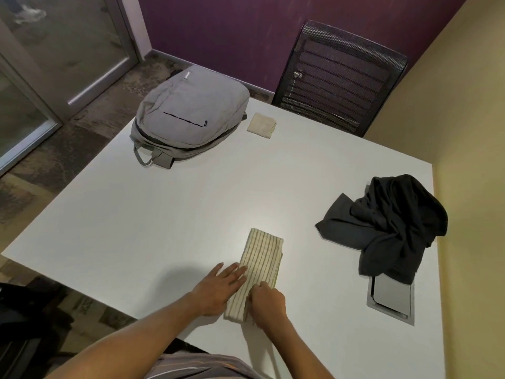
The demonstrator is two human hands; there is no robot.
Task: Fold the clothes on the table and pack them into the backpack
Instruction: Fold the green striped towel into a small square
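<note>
Small tag at the top of the grey backpack (188, 116) and a tiny dark tab at the end of its front zip pocket, both too small to read. No other writing visible.

Striped cloth (259, 272), cream with thin dark lines, folded into a long narrow strip, lies lower centre of frame on the white table (164, 214). Left hand (218, 289) rests flat on the strip's left edge, fingers straight and spread, pressing down. Right hand (269, 302) has its fingers curled, pinching the cloth's near right edge.

Backpack lies flat, upper centre-left, front side up, handle loop toward the viewer, main zip looks partly open along the near side. Just beside it to the right, a small folded cream cloth (261, 125), apart from the bag by a small gap.

Dark grey garment (388, 225) crumpled in a heap at the right of the frame, well apart from the striped cloth. It overlaps the top of a metal-rimmed cable hatch (392, 298) set in the table, lower right.

Black mesh chair (338, 80) behind the table, upper right. Purple wall behind, yellow-tan wall at the right edge, glass door with metal frame upper left, mottled carpet floor on the left. Person's striped shirt at the bottom edge.
</note>
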